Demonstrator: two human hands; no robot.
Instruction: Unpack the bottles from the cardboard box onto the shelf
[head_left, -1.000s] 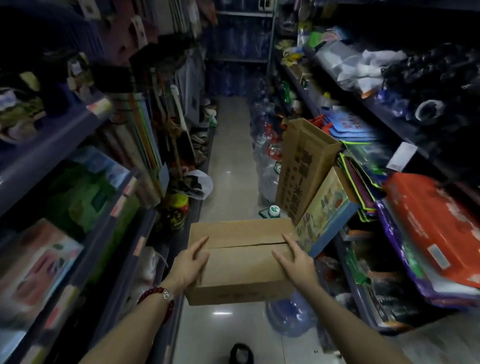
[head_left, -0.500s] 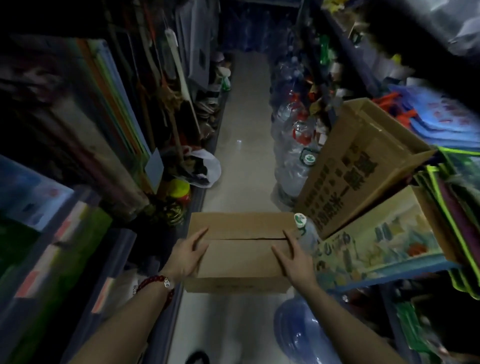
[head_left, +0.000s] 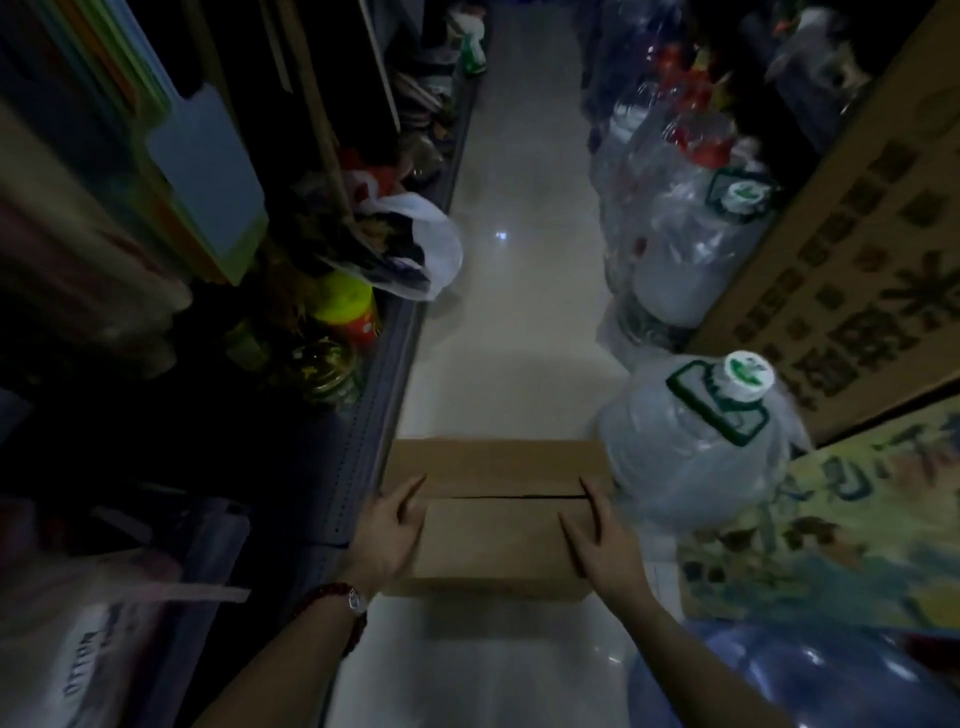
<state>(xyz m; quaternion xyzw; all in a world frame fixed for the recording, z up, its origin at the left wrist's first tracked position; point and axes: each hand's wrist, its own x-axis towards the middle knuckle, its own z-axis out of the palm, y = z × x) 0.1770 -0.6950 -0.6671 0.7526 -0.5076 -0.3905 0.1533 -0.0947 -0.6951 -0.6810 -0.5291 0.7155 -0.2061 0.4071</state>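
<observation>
Both hands (head_left: 496, 540) at cardboard box (head_left: 493, 519) edges

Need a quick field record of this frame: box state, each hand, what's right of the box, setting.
setting: narrow shop aisle, shelves on both sides, dim light
cardboard box: top flaps shut, low over the floor between the shelves
left hand: fingers straight, flat against the box's left side
right hand: fingers straight, flat against the box's right side
large water jug: green and white cap, close by the box's far right corner
bottles from box: none visible
task progress: unpacking not yet begun
</observation>
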